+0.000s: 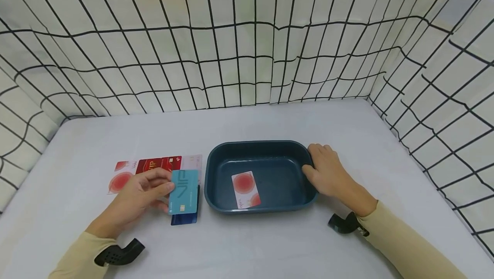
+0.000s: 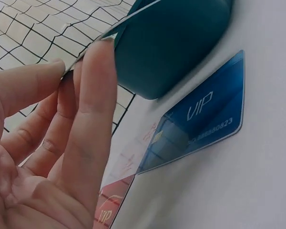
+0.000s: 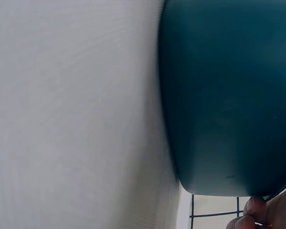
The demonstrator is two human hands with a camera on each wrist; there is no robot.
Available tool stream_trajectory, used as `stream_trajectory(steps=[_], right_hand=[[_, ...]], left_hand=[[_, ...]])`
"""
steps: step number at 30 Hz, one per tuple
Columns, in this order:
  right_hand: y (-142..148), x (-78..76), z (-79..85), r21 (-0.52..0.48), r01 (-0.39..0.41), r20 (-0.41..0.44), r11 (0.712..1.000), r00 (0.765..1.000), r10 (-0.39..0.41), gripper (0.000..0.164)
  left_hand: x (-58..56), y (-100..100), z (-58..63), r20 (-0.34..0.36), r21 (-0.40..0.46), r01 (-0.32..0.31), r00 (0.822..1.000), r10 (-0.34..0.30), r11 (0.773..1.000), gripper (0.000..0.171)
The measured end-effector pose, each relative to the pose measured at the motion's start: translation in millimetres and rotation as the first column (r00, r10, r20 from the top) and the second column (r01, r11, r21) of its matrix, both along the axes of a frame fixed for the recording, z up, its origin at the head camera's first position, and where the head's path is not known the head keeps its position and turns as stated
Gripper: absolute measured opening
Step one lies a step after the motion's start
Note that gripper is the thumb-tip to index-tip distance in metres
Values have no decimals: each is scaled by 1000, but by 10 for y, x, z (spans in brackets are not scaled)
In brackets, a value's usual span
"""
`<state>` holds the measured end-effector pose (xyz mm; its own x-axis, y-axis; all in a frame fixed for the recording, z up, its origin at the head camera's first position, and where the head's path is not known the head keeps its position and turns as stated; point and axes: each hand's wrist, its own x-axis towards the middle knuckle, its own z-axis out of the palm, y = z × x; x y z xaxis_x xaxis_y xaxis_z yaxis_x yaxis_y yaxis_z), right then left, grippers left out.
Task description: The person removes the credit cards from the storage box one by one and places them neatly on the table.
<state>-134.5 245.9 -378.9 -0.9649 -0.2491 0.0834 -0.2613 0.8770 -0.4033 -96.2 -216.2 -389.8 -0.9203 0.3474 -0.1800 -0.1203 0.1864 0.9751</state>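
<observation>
My left hand [image 1: 135, 197] pinches a light blue VIP card [image 1: 185, 193] between thumb and fingers. The card is raised above the table, partly covering a dark blue VIP card [image 2: 200, 114] that lies flat. Just left of the dark teal tray [image 1: 256, 142], a red VIP card [image 1: 154, 164], a pale pink card [image 1: 196, 161] and a white card with red circles [image 1: 120, 181] lie together, partly hidden by the hand. Inside the tray is another white card with red circles [image 1: 245, 188]. At the tray's right end, my right hand [image 1: 328, 172] grips the rim.
A white cloth [image 1: 262, 244] covers the table. Black grid lines on white sheeting [image 1: 239, 43] rise behind it and along both sides. Each wrist wears a black device, such as the one on the left sleeve [image 1: 119, 253].
</observation>
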Motion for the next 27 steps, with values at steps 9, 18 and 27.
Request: stream_trajectory(steps=[9,18,27], right_hand=[[10,-11,-4,0,-3,2,1000,1000,3,10],[3,-16,30,-2,-8,2,1000,1000,8,10],[-1,-3,16,-7,-13,-1,1000,1000,13,10]], left_hand=[[-35,-90,-20,36,-18,81,996,-80,997,12],[-61,-165,0,94,-117,66,994,-55,991,25],[-82,-260,44,93,-158,32,995,-17,987,35]])
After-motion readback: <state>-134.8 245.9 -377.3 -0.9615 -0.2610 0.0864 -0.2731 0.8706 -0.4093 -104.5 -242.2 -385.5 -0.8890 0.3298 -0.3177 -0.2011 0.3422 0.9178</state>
